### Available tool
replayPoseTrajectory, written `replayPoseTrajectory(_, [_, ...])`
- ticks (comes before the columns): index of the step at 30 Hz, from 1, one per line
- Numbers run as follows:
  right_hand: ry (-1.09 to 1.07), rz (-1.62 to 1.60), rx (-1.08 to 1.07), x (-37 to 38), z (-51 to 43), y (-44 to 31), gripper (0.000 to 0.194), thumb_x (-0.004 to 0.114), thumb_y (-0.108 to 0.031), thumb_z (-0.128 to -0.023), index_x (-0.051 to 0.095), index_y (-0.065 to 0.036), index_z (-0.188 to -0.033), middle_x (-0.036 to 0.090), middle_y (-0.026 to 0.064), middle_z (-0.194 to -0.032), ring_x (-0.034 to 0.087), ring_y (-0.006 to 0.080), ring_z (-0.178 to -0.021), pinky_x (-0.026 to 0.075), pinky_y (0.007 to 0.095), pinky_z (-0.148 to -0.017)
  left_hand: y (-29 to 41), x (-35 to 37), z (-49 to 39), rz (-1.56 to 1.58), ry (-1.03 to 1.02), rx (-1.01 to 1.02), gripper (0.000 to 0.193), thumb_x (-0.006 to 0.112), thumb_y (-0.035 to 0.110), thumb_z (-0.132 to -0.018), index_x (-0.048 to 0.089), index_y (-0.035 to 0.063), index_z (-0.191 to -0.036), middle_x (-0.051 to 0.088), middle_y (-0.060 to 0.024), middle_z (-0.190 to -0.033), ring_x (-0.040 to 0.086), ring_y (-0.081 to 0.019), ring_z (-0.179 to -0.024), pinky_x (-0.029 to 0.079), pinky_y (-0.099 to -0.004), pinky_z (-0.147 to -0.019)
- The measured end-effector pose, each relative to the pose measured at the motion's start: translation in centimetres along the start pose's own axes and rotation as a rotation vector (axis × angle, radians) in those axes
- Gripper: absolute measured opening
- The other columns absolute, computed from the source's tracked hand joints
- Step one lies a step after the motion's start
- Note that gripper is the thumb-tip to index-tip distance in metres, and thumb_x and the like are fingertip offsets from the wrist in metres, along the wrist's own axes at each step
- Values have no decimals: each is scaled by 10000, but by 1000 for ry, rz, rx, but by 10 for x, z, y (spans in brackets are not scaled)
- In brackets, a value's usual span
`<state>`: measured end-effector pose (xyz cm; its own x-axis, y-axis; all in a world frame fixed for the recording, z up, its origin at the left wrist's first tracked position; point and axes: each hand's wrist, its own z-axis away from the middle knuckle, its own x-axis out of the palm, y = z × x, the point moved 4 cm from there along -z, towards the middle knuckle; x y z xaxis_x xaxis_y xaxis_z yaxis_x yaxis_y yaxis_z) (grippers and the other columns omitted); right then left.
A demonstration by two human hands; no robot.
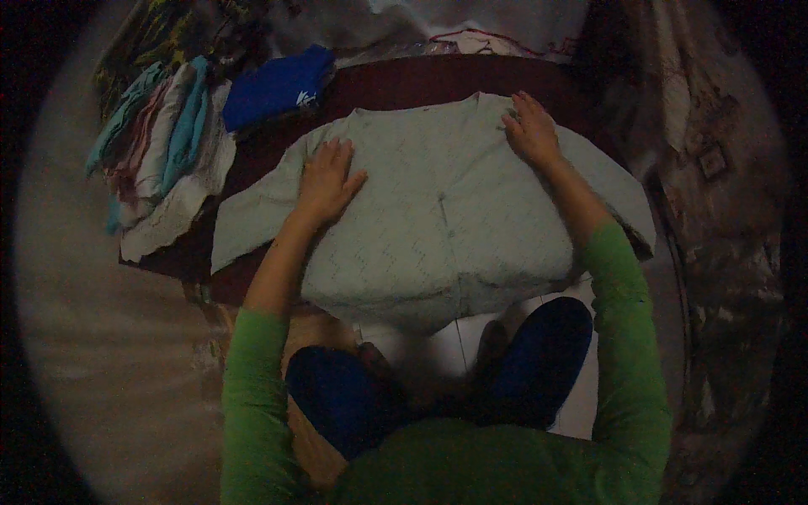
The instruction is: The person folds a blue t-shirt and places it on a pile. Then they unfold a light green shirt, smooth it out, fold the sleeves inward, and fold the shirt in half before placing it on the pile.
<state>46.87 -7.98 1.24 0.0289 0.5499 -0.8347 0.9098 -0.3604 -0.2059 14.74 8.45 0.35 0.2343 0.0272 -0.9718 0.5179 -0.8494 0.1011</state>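
Observation:
A pale knitted cardigan (404,202) lies spread out on a dark red surface (391,82), its neckline away from me and its sleeves out to both sides. Its lower edge hangs over the near edge of the surface, above my knees. My left hand (328,180) rests flat on the cardigan near the left shoulder, fingers apart. On the right shoulder, beside the neckline, lies my right hand (532,130), palm down with the fingers slightly spread. Neither hand grips the fabric. Small buttons show down the cardigan's front.
A folded blue garment (274,88) with a white mark lies at the back left. Beside it is a row of folded clothes (167,139) in teal, pink and white. Patterned dark fabric (170,38) is behind them. A white cloth with red trim (480,43) lies beyond the far edge.

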Motion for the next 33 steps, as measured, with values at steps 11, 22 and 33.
replayPoseTrajectory(11, [-289, 152, -132, 18, 22, -4, 497, 467, -367, -851, 414, -86, -1257, 354, 136, -1334, 340, 299, -1222, 280, 422, -981, -11, 12, 5, -23, -38, 69, 589, 424, 458, -848, 311, 137, -1329, 250, -126, -1393, 226, -332, -1281, 208, -488, -1018])
replayPoseTrajectory(22, [-311, -125, -213, -26, 76, -35, 530, 444, -392, -867, 343, -101, -1299, 289, 130, -1373, 287, 306, -1256, 230, 536, -990, 16, -34, 68, 177, 29, 163, 533, 440, 396, -864, 353, 93, -1294, 292, -165, -1363, 239, -344, -1272, 221, -457, -1023])
replayPoseTrajectory(33, [-325, 143, -215, 9, 56, -21, 512, 351, -450, -887, 328, -173, -1318, 311, 76, -1372, 280, 281, -1264, 268, 501, -982, -24, 3, 46, -58, -131, 139, 579, 382, 447, -878, 274, 120, -1344, 233, -137, -1400, 215, -331, -1285, 187, -438, -1036])
